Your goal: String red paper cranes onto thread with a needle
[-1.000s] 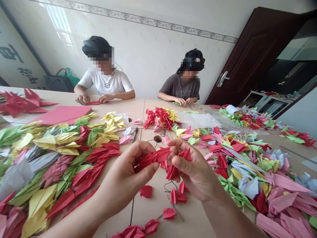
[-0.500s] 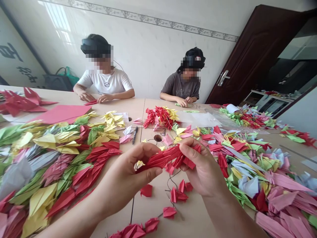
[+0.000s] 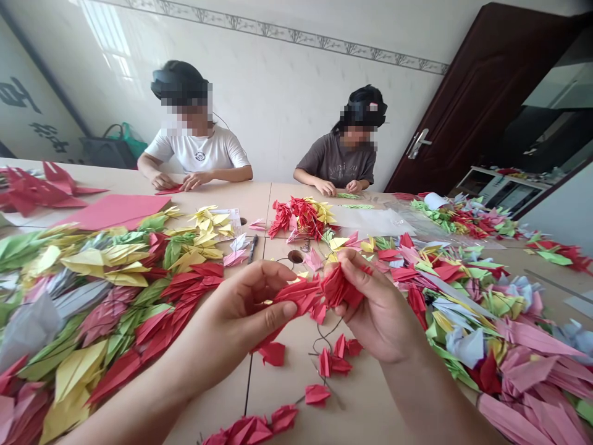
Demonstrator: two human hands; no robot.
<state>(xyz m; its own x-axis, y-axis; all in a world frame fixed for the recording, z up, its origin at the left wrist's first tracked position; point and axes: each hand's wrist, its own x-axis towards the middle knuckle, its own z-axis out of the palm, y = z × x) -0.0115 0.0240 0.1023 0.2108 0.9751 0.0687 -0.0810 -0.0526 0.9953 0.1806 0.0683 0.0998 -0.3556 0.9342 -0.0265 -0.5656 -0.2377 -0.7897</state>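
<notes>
Between my two hands, above the middle of the table, is a bunch of folded red paper pieces (image 3: 306, 295), packed close together. My left hand (image 3: 252, 309) pinches its left end between thumb and fingers. With its thumb and fingertips, my right hand (image 3: 375, 303) grips the right end, hiding part of it. Below hangs or lies a dark thread (image 3: 319, 346), with small red folded paper pieces (image 3: 334, 363) along it. More red pieces (image 3: 254, 431) lie at the near edge of view.
Heaps of folded coloured paper lie left (image 3: 92, 309) and right (image 3: 509, 346). Red sheets (image 3: 111, 211), a pen (image 3: 252, 248) and a red and yellow bundle (image 3: 303, 216) lie farther back. Two people (image 3: 197, 151) sit across the table, hands on paper pieces.
My right hand has shifted slightly left and turned, and the red bunch is squeezed shorter between my hands. Across the table, the right-hand person's hands have moved apart.
</notes>
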